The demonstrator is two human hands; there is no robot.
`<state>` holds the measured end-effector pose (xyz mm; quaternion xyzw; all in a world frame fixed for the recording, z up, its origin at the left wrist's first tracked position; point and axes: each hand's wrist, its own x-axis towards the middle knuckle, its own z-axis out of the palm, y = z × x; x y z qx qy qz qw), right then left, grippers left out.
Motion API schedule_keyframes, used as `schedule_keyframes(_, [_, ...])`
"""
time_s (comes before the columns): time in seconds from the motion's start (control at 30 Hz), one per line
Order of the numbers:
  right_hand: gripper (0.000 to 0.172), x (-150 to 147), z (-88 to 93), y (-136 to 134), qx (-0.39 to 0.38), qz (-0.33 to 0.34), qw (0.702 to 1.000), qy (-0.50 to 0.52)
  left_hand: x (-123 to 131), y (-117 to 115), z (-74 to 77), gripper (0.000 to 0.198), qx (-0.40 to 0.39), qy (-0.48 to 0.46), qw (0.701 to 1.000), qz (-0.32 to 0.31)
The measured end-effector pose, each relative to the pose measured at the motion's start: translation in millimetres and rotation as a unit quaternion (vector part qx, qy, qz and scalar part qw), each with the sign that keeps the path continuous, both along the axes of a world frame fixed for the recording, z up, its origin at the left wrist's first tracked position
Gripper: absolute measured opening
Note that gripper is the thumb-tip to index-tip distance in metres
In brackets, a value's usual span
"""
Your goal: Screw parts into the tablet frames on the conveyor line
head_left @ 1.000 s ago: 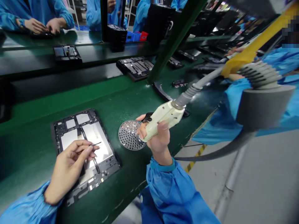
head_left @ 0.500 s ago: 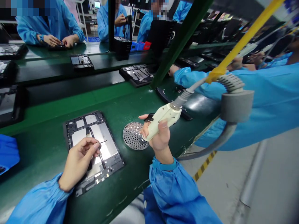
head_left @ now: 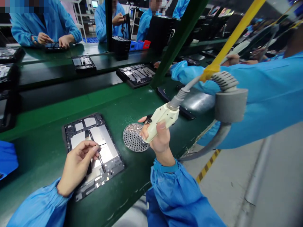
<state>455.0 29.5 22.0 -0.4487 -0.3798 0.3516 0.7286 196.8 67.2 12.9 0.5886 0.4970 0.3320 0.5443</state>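
Observation:
My right hand [head_left: 161, 138] is wrapped round a cream electric screwdriver [head_left: 163, 118], its cord running up to the right. The driver's tip end is over a round metal screw tray [head_left: 132, 145] full of holes, with small screws heaped at its far side. My left hand [head_left: 79, 160] is above an opened tablet [head_left: 112, 167] with bare silver plates and a black frame. Thumb and forefinger pinch a thin black cable [head_left: 102, 144], its free end sticking out to the right. The palm hides part of the tablet's left side.
A green post [head_left: 175, 50] slants up beyond the tray. Curved black parts [head_left: 187, 113] lie behind the screwdriver. Another opened tablet [head_left: 136, 75] sits farther back. A co-worker's blue sleeve [head_left: 265, 78] and a hanging grey cord [head_left: 222, 135] are close on the right. A blue bin [head_left: 8, 159] stands at left.
The view has shifted slightly, moving most things a little left. My hands keep their grips, and the screwdriver stays over the screw tray. Across the line, a co-worker's hands have moved a little.

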Motion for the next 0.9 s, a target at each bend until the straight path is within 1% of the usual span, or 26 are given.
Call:
schedule_keyframes(0.1, [0.063, -1, -2.8, 3, -0.011, 0.006, 1.000, 0.002, -3, 3, -0.4, 0.048, -0.020, -0.015, 1.000, 0.007])
schedule_keyframes(0.2, [0.066, -2, -4.7, 2, -0.027, 0.004, 1.000, 0.005, -9, 15, 5.4, 0.050, -0.006, -0.028, 0.998, 0.051])
schedule_keyframes(0.3, [0.067, 3, 0.3, -4, -0.026, 0.005, 1.000, 0.014, -21, 39, 13.1, 0.051, 0.046, -0.033, 0.993, 0.108])
schedule_keyframes(0.4, [0.068, 11, 14.6, -7, 0.002, 0.039, 0.999, 0.013, -40, 68, 12.9, 0.045, 0.058, -0.019, 0.988, 0.143])
schedule_keyframes(0.5, [0.069, 8, 36.8, -1, 0.019, 0.078, 0.997, -0.005, -57, 93, 2.1, 0.028, 0.030, 0.025, 0.984, 0.172])
schedule_keyframes(0.57, [0.071, -7, 50.9, 4, 0.024, 0.104, 0.994, -0.025, -61, 103, -8.1, 0.016, 0.019, 0.042, 0.983, 0.178])
schedule_keyframes(0.63, [0.071, -28, 59.8, 10, 0.025, 0.128, 0.991, -0.040, -62, 110, -17.9, 0.010, 0.020, 0.044, 0.983, 0.177])
schedule_keyframes(0.73, [0.069, -57, 63.3, 22, 0.032, 0.165, 0.984, -0.054, -60, 118, -29.4, 0.007, 0.033, 0.052, 0.983, 0.172])
schedule_keyframes(0.8, [0.070, -73, 61.9, 32, 0.041, 0.192, 0.978, -0.063, -60, 121, -35.1, 0.008, 0.045, 0.061, 0.983, 0.167])
schedule_keyframes(0.9, [0.070, -93, 58.2, 48, 0.046, 0.216, 0.973, -0.065, -61, 124, -41.4, 0.009, 0.058, 0.076, 0.983, 0.158])
